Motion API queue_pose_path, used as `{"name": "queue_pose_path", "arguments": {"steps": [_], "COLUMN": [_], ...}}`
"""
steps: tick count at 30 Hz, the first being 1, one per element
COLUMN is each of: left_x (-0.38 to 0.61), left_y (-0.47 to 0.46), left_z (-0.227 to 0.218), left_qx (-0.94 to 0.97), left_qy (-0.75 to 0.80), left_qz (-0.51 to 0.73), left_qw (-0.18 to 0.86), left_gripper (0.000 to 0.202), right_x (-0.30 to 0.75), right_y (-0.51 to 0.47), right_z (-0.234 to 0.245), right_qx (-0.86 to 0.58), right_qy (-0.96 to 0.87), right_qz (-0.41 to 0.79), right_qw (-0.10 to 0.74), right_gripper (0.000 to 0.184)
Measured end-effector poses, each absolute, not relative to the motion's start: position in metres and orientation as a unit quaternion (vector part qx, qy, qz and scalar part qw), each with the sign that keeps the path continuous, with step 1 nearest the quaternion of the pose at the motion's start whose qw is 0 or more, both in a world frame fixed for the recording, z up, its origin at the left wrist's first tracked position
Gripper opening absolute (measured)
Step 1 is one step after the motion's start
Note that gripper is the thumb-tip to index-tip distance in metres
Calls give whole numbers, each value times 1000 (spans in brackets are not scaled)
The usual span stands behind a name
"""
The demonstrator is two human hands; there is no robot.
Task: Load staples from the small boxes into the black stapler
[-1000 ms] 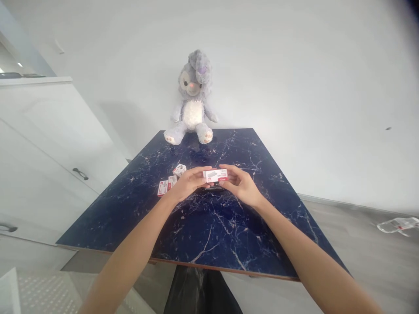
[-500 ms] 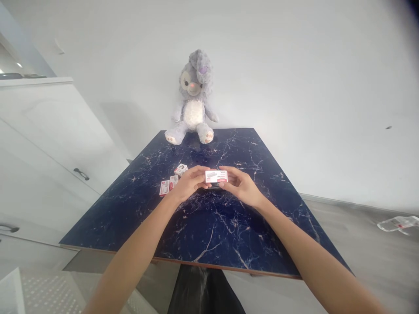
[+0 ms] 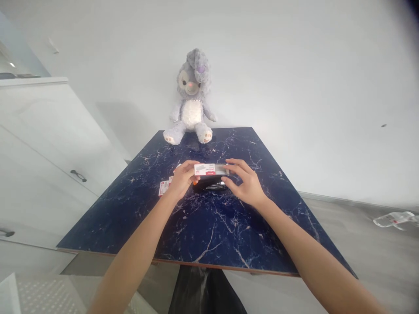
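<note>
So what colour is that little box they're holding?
White with a red stripe along its lower edge. The small box shows best in the head view.

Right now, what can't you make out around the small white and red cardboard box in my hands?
Head view only:
small white and red cardboard box: print too small; right end motion-blurred.
right hand: grip on that end unclear, blur.
black object below: mostly covered by box and hands.
spare small red-white boxes: partly behind left hand.
</note>
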State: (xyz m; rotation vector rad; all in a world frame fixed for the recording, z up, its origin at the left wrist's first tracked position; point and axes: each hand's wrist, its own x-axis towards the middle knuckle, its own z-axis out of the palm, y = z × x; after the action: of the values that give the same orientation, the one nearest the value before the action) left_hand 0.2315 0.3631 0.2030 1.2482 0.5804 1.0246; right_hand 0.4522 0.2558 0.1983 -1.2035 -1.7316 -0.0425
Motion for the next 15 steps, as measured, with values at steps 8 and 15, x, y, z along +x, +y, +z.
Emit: {"name": "queue_pose_path", "arguments": {"steps": [8,15], "left_x": [235,236], "left_y": [356,357], "left_z": [208,207], "left_qx": [587,588], "left_qy": [255,271], "left_qz": [441,437], "left_qw": [630,625], "left_gripper": [21,21], "right_x": [446,444], "right_y": [255,254], "right_z": [200,206], "right_qx": [-519,-526], "right_qy": [-738,-644], "right_qz": [-77,108], "right_qw": [424,545], "right_gripper": [17,15]}}
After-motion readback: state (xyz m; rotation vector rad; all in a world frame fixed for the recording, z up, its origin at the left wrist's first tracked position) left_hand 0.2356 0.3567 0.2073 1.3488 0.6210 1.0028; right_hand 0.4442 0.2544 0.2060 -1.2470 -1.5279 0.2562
